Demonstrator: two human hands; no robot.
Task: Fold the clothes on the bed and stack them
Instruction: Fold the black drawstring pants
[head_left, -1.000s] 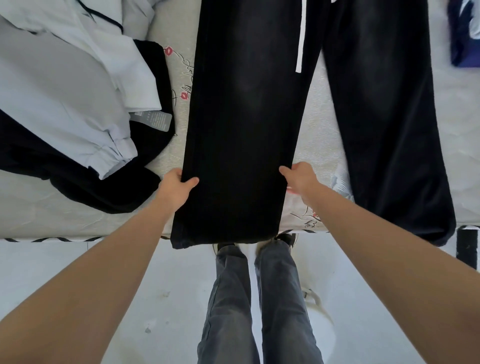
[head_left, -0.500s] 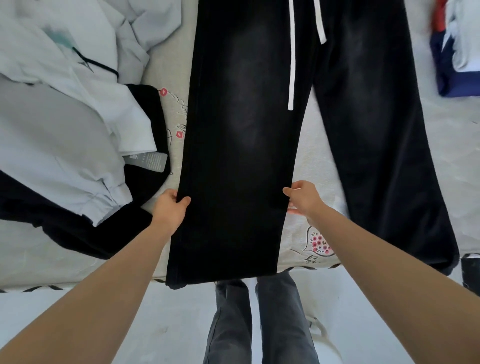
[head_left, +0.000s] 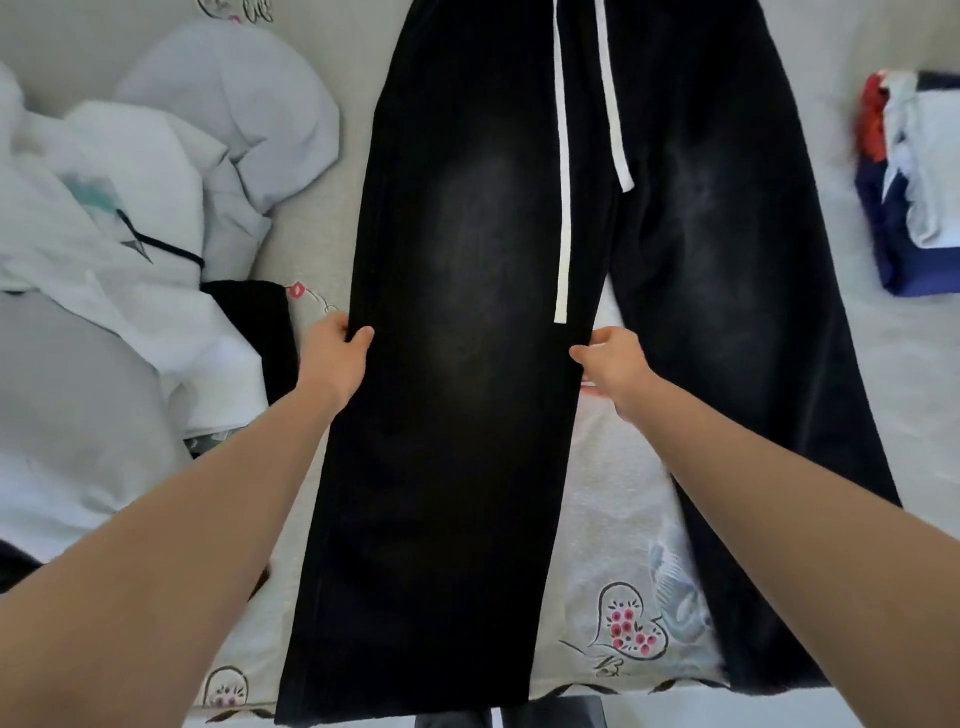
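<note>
Black wide-leg trousers (head_left: 467, 364) with white drawstrings (head_left: 563, 182) lie spread flat on the bed, legs pointing toward me. My left hand (head_left: 335, 358) grips the outer edge of the left leg at about knee height, thumb on top of the fabric. My right hand (head_left: 610, 361) pinches the inner edge of the same leg, in the gap between the two legs. The other leg (head_left: 727, 312) lies flat to the right. Both hems reach the bed's near edge.
A heap of white and pale grey clothes (head_left: 119, 270) over a black garment (head_left: 249, 322) fills the left of the bed. A folded stack in navy, white and red (head_left: 914, 197) sits at the right edge. The bedsheet (head_left: 613, 519) has heart and flower prints.
Both hands have slid up the left trouser leg, from near the hem to about knee height. The view has shifted farther over the bed.
</note>
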